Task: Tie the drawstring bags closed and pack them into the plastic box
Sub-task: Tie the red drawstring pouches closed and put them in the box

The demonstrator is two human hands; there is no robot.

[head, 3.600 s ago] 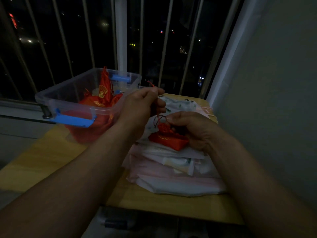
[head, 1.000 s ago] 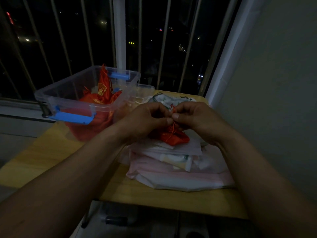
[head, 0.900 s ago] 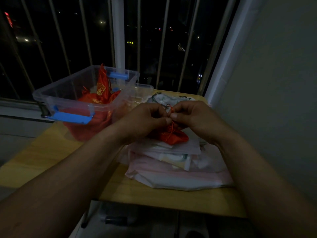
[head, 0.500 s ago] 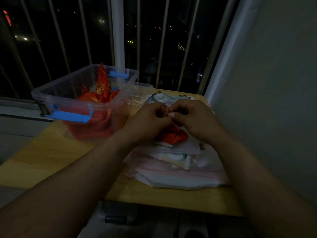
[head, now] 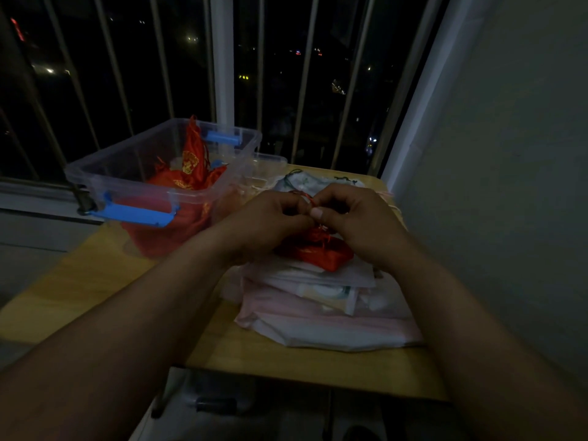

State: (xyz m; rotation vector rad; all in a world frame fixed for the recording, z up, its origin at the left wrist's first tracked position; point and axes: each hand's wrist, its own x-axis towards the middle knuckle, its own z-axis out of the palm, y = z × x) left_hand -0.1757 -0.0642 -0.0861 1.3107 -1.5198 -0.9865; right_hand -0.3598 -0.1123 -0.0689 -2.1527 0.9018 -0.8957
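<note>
A: Where is the bag that is being tied?
B: The red drawstring bag lies on top of a stack of pale fabric bags on the wooden tabletop, directly under the two hands.
A: And the hands — what do they do?
B: The left hand and the right hand meet fingertip to fingertip above the bag's gathered neck. Each has its fingers curled and pinches the red drawstring, a thin cord. A small loop of it shows between the thumbs. The light is dim, so I cannot tell whether a knot is formed.
A: The plastic box?
B: The clear plastic box stands open-topped at ten o'clock from the hands, near the window edge of the tabletop. It has a blue latch on its near end and one more on the far end. Several red bags lie inside — one stands upright above the rim.
A: Anything else around?
B: A smaller clear container sits just beside the box, at twelve o'clock from the left hand. Window bars run across the back with night lights behind them, and a plain wall rises at three o'clock.
</note>
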